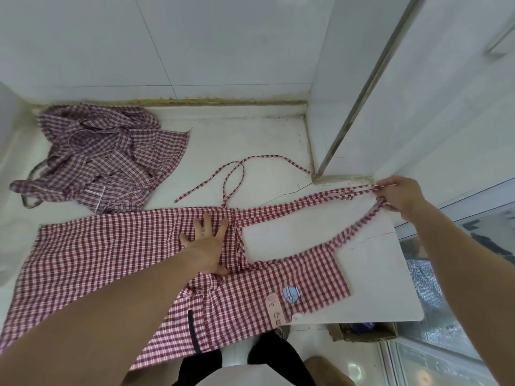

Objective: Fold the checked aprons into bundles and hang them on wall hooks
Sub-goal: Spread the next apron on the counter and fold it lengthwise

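Note:
A red-and-white checked apron (111,254) lies spread flat across the white counter (376,274), its lower edge hanging over the front. My left hand (207,243) presses flat on its waist with fingers spread. My right hand (398,195) pinches the neck strap (320,199) at the far right and holds it stretched taut above the counter. A loose waist tie (237,174) curls on the counter behind the apron. A second, darker checked apron (111,157) lies crumpled in a heap at the back left.
White tiled walls close the counter at the back and right, with a metal pole (362,90) slanting down into the corner. A cardboard box (365,331) sits on the floor below the counter's front edge. My dark-clad legs (237,363) stand against the counter.

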### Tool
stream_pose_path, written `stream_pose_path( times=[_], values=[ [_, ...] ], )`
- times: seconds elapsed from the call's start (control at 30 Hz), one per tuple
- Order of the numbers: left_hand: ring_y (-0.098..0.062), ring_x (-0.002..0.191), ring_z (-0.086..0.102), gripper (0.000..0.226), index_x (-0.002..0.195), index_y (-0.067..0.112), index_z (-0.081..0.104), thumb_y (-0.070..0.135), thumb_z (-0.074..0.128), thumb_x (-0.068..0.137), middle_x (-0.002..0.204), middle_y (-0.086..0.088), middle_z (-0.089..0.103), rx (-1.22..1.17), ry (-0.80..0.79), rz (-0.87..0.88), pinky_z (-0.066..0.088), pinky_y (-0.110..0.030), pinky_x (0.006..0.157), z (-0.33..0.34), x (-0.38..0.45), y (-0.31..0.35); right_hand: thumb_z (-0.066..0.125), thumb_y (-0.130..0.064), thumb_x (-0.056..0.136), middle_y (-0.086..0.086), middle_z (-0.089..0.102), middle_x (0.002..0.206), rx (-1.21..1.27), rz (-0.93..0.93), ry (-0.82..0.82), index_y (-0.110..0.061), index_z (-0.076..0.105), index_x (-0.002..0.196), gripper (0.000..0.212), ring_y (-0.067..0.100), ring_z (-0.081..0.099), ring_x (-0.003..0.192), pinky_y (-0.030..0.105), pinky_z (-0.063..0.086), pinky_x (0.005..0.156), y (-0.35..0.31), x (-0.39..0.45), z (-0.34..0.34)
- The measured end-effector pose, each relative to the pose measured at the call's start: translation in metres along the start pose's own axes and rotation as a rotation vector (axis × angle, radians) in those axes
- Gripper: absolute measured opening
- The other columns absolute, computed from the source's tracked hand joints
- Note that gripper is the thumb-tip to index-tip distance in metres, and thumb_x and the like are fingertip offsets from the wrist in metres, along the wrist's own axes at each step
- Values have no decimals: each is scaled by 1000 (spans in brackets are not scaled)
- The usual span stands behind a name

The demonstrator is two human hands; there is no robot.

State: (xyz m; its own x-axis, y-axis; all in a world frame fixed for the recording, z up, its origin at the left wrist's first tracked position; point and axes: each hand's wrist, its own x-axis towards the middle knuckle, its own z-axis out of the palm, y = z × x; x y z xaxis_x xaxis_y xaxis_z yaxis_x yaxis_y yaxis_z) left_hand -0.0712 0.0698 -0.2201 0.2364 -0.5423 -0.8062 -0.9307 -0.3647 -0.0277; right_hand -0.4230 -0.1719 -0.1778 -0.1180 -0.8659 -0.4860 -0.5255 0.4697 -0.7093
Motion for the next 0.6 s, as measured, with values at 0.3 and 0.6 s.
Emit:
stream_pose_path(
  times=[0.3, 0.6],
  values=[
    [-37, 140, -38, 132, 144, 34, -39, 44, 77, 81, 146, -11, -51, -69, 24, 27, -4, -70, 114, 7, 3, -7, 36, -2, 104, 10, 66, 80, 351, 448, -298, -2, 50, 96, 16, 3, 48, 36, 15, 39, 34, 24, 6, -14],
    [-35, 139, -40, 118, 147, 41, -31, 82, 53, 76, 149, -10, -48, -169, 254, 137, -14, -66, 114, 18, 17, -9, 66, 1, 89, 22, 55, 126, 407, 188, 72, -6, 51, 132, 47, 23, 62, 92, 30, 58, 80, 42, -19, -11]
  ],
)
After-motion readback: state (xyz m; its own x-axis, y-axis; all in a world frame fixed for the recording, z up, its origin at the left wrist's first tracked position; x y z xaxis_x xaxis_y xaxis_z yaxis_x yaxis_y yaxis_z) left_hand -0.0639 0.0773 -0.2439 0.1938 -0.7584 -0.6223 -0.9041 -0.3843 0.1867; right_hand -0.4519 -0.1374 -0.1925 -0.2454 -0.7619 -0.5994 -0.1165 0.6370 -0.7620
